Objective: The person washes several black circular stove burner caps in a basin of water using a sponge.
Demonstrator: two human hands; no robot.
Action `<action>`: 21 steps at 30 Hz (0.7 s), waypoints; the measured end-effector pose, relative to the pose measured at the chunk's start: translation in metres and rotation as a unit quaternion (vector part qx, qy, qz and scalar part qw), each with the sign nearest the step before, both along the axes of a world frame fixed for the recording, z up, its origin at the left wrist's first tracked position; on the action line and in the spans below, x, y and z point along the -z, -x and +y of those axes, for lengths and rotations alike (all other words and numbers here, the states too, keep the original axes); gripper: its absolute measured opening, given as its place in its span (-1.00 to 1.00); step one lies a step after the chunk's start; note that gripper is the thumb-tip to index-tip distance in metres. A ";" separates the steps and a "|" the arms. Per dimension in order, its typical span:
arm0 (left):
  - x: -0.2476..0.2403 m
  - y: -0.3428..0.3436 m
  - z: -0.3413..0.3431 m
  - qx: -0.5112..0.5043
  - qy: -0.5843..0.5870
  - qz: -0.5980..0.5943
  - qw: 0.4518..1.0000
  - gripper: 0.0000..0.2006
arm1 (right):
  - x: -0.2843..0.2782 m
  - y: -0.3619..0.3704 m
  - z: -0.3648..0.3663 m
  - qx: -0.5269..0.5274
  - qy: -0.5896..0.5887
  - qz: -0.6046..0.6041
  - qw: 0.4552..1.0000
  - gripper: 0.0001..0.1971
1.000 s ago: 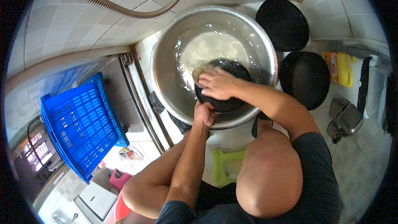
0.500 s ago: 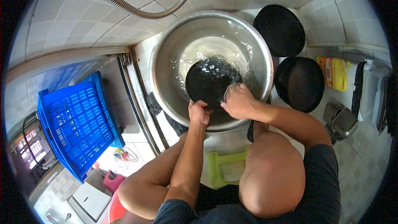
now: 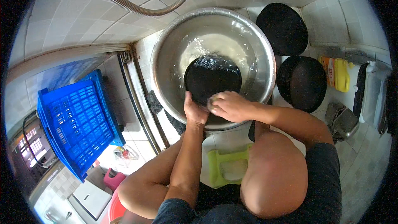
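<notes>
A wide metal basin (image 3: 162, 79) of water stands in front of me. In it a black round plate (image 3: 213, 76) is tilted, its far edge in rippling water. My left hand (image 3: 195, 110) grips the plate's near edge, thumb on top. My right hand (image 3: 230, 105) is closed around a small greyish scrubber (image 3: 212, 99), pressed at the plate's near edge beside the left hand. The scrubber is mostly covered by the fingers, so its exact kind is unclear.
Right of the basin stand two stacks of black round plates (image 3: 282, 29), a yellow bottle (image 3: 342, 74) and a metal container (image 3: 346, 124). A blue crate (image 3: 78, 120) is at left. A green stool (image 3: 219, 174) sits between my legs; a metal hose (image 3: 124, 5) hangs above.
My right hand has moved left and slightly down, toward the plate's near edge. My left hand has shifted a little, and its thumb now points up along the plate.
</notes>
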State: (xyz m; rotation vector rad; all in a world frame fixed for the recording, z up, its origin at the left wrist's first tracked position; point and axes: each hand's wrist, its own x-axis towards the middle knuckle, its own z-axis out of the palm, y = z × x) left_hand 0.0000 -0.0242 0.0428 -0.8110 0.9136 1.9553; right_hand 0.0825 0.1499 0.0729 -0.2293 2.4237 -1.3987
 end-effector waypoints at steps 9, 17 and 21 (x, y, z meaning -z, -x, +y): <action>0.000 0.001 -0.005 0.166 0.200 0.044 0.965 -0.47 | 0.034 0.029 0.040 0.108 -0.299 -0.126 0.940 -0.24; -0.008 0.002 0.001 0.183 -0.055 -0.042 0.981 -0.49 | 0.047 0.097 0.010 0.052 -0.195 -0.013 0.979 -0.46; -0.036 0.003 0.016 0.184 -0.039 0.025 0.982 0.02 | 0.020 0.063 -0.014 0.060 -0.069 0.053 0.994 -0.60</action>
